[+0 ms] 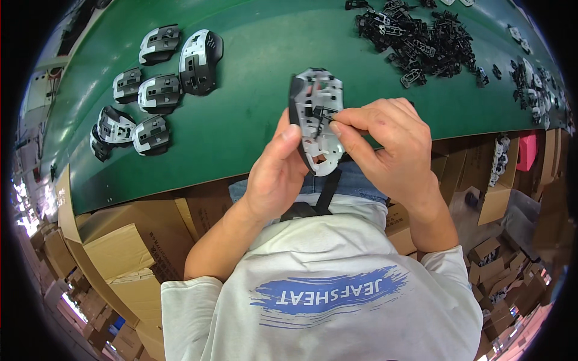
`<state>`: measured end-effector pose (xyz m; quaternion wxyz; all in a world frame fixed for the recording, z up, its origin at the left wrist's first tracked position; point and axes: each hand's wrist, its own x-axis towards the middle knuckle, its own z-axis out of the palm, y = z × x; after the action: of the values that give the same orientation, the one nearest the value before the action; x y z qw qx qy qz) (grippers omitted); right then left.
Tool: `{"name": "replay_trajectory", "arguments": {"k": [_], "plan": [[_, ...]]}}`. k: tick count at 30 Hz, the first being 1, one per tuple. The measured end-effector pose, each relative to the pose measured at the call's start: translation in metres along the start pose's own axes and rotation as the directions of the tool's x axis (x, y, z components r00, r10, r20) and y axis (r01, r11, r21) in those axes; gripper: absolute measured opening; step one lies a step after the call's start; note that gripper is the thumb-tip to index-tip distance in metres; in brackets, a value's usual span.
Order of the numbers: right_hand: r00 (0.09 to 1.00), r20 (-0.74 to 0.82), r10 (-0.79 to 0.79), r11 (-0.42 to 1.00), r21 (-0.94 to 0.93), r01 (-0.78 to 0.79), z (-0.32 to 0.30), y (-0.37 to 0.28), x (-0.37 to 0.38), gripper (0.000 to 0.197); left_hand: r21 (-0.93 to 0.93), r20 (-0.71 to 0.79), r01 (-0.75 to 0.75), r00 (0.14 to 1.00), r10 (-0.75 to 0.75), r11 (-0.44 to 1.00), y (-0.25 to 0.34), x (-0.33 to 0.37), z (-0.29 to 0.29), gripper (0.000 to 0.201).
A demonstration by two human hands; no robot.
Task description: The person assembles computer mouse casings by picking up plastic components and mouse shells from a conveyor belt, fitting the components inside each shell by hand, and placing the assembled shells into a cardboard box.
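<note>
Head view: the white-and-black shell (309, 123) is held over the table's (259, 51) near edge, long axis toward the far edge. Left hand (277, 167) grasps its left side; it lies right of that grip. Right hand (388, 135), opposite, pinches a small black part (324, 113) at its inner face. A black-part heap (421, 45) lies toward the far edge.

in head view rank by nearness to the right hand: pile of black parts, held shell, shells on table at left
1. Held shell: just left of the right hand.
2. Pile of black parts: ahead.
3. Shells on table: far left.
</note>
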<state>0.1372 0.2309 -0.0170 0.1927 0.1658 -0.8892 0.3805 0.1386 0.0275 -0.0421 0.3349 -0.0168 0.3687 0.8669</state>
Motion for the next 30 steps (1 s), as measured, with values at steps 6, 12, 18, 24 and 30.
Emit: {"name": "replay_trajectory", "arguments": {"k": [6,12,18,24,30], "plan": [[0.998,0.056,0.009,0.994,-0.107,-0.003,-0.007,-0.005,0.003,0.013,0.309,0.03,0.008,0.999,-0.018,0.951,0.004,0.002,0.009,0.073],[1.0,0.015,0.016,0.995,-0.101,-0.015,-0.002,0.0,0.001,0.012,0.259,0.04,0.009,0.999,-0.02,0.966,0.0,0.001,0.014,0.072],[0.993,0.117,-0.013,0.999,-0.031,0.016,-0.01,0.001,-0.004,0.011,0.025,-0.015,0.099,0.995,-0.098,0.995,-0.004,-0.005,0.006,0.064],[0.953,0.094,0.289,0.834,0.464,-0.298,-0.006,0.003,-0.009,0.048,-0.227,0.091,0.095,0.993,-0.076,0.969,-0.004,-0.005,-0.003,0.061],[0.947,0.051,0.318,0.862,0.4,-0.311,0.001,0.007,-0.006,0.042,0.331,-0.102,-0.045,0.991,0.083,0.943,-0.001,-0.005,0.019,0.063]]}}
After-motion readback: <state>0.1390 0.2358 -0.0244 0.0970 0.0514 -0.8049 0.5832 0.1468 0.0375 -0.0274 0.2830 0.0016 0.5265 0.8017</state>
